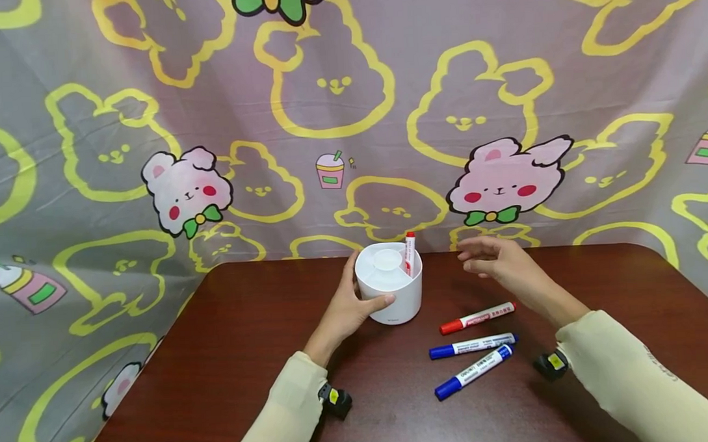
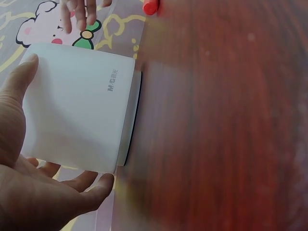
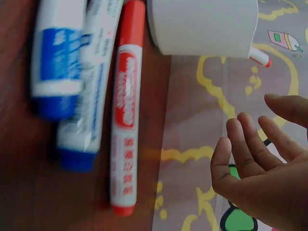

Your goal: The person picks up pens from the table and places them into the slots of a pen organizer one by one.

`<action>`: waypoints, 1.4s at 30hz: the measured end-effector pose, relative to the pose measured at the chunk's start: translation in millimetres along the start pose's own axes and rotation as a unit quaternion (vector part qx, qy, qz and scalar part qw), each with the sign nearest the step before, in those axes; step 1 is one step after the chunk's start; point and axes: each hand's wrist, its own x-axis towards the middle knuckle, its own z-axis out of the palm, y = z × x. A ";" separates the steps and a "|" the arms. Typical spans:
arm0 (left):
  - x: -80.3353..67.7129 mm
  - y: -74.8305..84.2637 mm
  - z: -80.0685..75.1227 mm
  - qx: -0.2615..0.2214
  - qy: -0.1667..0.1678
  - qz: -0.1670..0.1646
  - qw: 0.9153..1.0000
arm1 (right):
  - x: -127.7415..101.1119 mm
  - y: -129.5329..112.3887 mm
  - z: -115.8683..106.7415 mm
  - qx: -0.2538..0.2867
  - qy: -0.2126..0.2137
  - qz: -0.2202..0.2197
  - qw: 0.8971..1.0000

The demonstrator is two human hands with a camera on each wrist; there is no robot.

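While left grip (image 1: 348, 308) around one holder (image 1: 407, 300), right grip (image 1: 510, 269) relaxed, two red markers (image 1: 479, 318), two blue markers (image 1: 474, 345)

Facing me is a greyish cloth (image 1: 406, 50) printed with yellow cartoon outlines (image 1: 327, 132), pink animal faces (image 1: 507, 180) (some, I notice, wear green bows (image 1: 492, 216)) and drink cups (image 1: 330, 175); nearer me is a reddish-brown table (image 1: 218, 356).

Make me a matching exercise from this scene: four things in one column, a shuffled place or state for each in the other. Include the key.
Things:
1. Left hand
2. Blue-capped markers
3. Pen holder
4. Right hand

Places or states:
A. White, with a red-tipped marker standing in it
B. Holds nothing
C. Grips the holder's side
D. Lying on the table

Pairs: 1-C, 2-D, 3-A, 4-B
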 end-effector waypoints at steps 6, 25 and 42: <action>0.4 1.5 0.6 0.009 -0.003 0.004 1.000 | -13.9 13.2 -10.1 -0.029 -0.004 -0.002 1.000; 1.2 -1.9 -2.6 0.051 0.012 0.014 0.999 | -32.4 50.4 -26.4 -0.030 -0.022 0.008 0.999; 1.3 -1.3 -0.9 -0.005 -0.001 0.020 1.000 | -37.6 67.0 -24.6 -0.023 -0.051 0.028 0.998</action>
